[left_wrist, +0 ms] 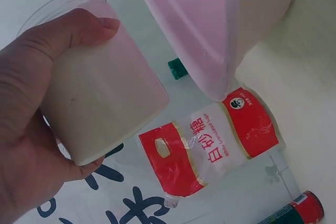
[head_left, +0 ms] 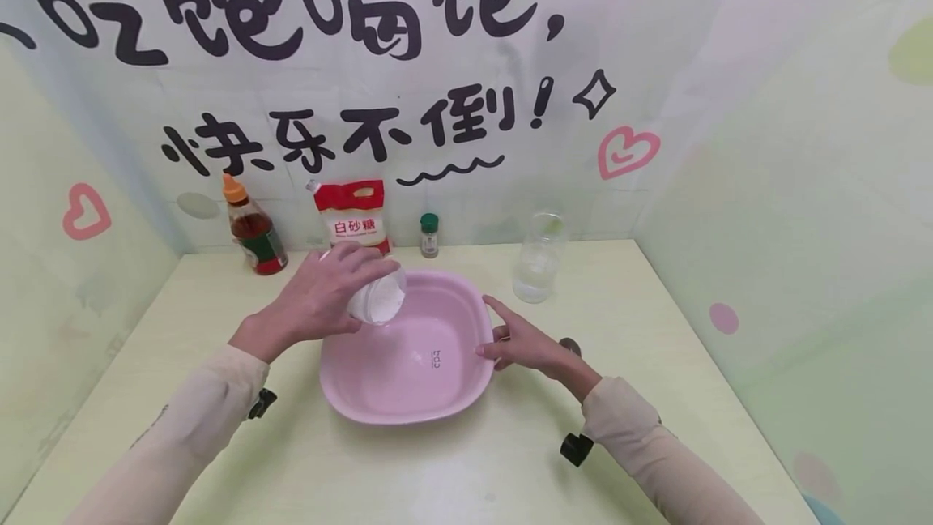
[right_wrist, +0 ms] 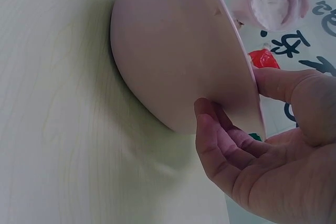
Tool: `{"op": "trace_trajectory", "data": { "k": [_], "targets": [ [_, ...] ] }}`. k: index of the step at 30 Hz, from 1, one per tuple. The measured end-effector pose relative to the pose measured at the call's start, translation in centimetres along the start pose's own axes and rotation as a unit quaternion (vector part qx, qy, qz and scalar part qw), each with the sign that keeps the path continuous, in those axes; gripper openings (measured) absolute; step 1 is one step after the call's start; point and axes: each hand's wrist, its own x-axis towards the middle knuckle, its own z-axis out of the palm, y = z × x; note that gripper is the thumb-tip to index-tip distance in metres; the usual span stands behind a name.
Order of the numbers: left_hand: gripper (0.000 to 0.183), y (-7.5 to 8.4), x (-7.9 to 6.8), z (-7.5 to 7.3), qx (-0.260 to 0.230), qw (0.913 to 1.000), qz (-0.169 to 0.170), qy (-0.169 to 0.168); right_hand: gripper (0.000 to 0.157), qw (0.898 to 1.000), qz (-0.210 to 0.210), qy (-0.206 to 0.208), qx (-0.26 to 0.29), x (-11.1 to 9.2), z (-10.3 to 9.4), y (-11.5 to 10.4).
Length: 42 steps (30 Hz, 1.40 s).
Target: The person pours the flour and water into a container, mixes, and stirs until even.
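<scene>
A tilted cup (left_wrist: 105,93) of white powder (right_wrist: 269,2) is gripped by the left hand (head_left: 328,290) over the far left part of the basin (head_left: 401,383). The basin, set on the table (head_left: 437,476), is held at its right rim between the right hand's (head_left: 526,344) thumb and fingers. Behind are seen a bottle (head_left: 255,237), sugar bag (head_left: 353,221), jar (head_left: 429,240) and glass (head_left: 537,270).

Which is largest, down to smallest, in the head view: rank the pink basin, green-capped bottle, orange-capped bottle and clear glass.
1. Pink basin
2. Orange-capped bottle and clear glass: too alike to rank
3. Green-capped bottle
</scene>
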Motion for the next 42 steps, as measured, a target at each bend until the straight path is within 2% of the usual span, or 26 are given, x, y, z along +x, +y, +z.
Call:
{"op": "trace_trajectory", "data": {
  "k": [5,22,36,42],
  "targets": [
    [0.095,0.32,0.18,0.02,0.030,0.9994,0.015,0.011,0.097,1.000,0.007,0.006,0.004,0.06,0.03,-0.05],
    [0.094,0.36,0.49,0.37,0.062,0.9969,0.039,0.028,0.097,1.000,0.004,0.004,0.001,0.08,0.00,-0.03],
    [0.091,0.44,0.57,0.69,0.065,0.9946,0.063,0.051,0.096,1.000,0.005,0.001,-0.003,0.06,0.01,-0.15],
    [0.090,0.61,0.63,0.48,0.068,0.9948,0.059,0.048,0.097,1.000,0.007,0.002,-0.002,0.00,0.00,-0.24]
  ]
}}
